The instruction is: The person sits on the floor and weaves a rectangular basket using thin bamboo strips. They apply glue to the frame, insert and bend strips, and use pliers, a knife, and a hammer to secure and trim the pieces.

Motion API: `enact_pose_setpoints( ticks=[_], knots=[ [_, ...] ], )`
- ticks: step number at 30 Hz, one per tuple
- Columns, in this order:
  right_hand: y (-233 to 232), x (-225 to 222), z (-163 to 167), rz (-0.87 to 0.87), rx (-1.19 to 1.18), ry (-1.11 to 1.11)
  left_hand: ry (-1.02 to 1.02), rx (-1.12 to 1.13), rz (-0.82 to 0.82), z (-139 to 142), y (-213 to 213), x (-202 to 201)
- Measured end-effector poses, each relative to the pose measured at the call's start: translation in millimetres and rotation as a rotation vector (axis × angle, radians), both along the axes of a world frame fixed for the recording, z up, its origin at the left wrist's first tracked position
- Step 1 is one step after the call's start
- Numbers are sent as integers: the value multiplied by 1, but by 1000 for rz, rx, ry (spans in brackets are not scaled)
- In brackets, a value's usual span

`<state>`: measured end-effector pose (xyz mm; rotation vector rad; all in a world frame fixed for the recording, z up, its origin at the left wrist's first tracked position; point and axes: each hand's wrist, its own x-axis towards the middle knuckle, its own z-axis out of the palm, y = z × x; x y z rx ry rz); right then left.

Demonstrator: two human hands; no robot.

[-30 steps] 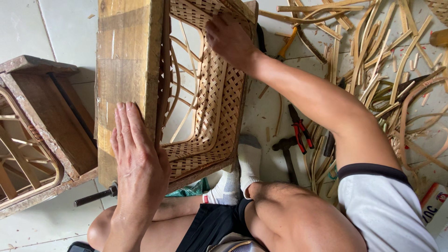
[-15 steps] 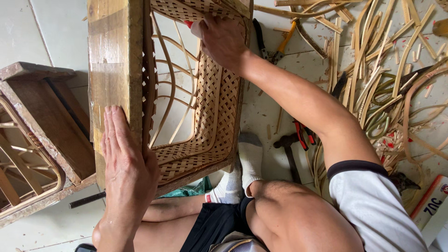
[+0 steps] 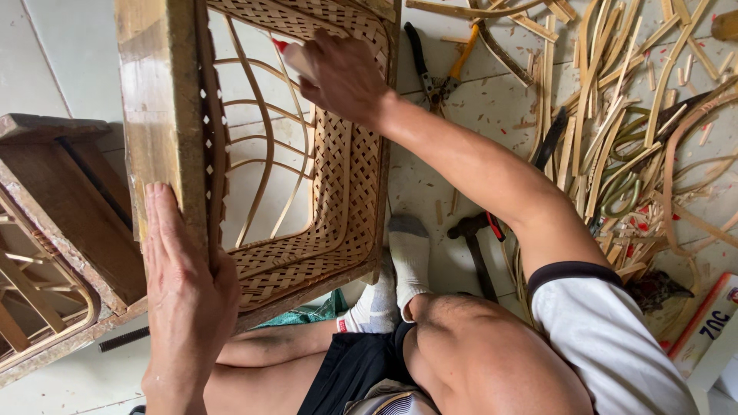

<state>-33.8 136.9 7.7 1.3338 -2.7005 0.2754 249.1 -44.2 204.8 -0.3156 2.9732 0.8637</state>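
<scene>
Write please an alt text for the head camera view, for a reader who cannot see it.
A seated person steadies a wooden frame with woven rattan panel with the flat left hand on its edge, while the right hand works at the weave near the top. On the tiled floor to the right lie rattan strips, pliers and a hammer.

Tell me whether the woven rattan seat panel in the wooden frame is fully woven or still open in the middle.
Open in the middle: the woven rattan seat panel borders the wooden frame; floor shows between loose strands.
</scene>
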Motion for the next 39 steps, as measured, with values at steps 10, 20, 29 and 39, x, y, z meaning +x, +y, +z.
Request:
enact_pose_setpoints(
  ticks=[10,20,29,39],
  knots=[
    [-41,-10,8,-33,1,65,-17,-22,11,1,-1,1],
    [-67,-5,8,18,-276,137,-38,14,55,-1,-9,-1],
    [-77,-11,1,11,-213,89,-48,24,54,-3,-9,1],
    [-24,-8,-7,-43,-245,56,-256,229,346,-5,2,-19]
  ],
)
